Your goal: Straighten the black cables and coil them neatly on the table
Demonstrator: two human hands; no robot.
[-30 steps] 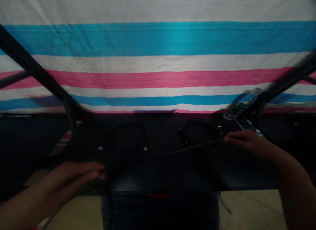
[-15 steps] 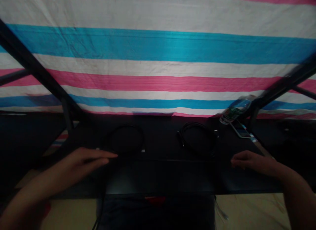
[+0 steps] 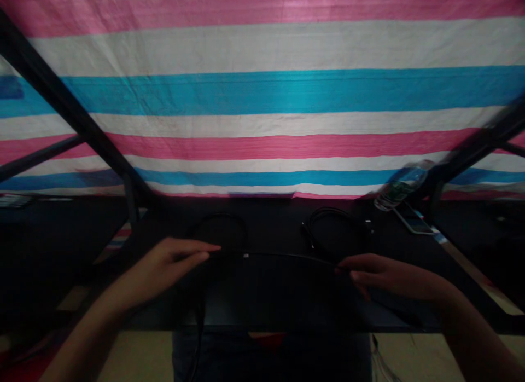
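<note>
A thin black cable (image 3: 287, 255) runs in a shallow arc between my two hands, just above the dark table. My left hand (image 3: 176, 261) is closed, pinching it between thumb and fingertips. Closed on the same cable farther right is my right hand (image 3: 381, 275), and a dark length trails past it toward the table's front edge. Beneath my left hand, black cable hangs over that edge toward my lap. Behind the hands lie two coiled black cables: the left coil (image 3: 223, 215) is hard to make out, while the right coil (image 3: 328, 211) shows small connectors.
A clear plastic bottle (image 3: 400, 187) leans at the back right beside a phone (image 3: 414, 222). Dark metal frame bars (image 3: 69, 105) rise on both sides. A striped plastic sheet (image 3: 262, 92) closes off the back. Thin cords (image 3: 381, 360) hang below the table's front edge.
My hands have come closer together, the left moving right and the right moving left. A cable now shows stretched between them. The view has shifted slightly.
</note>
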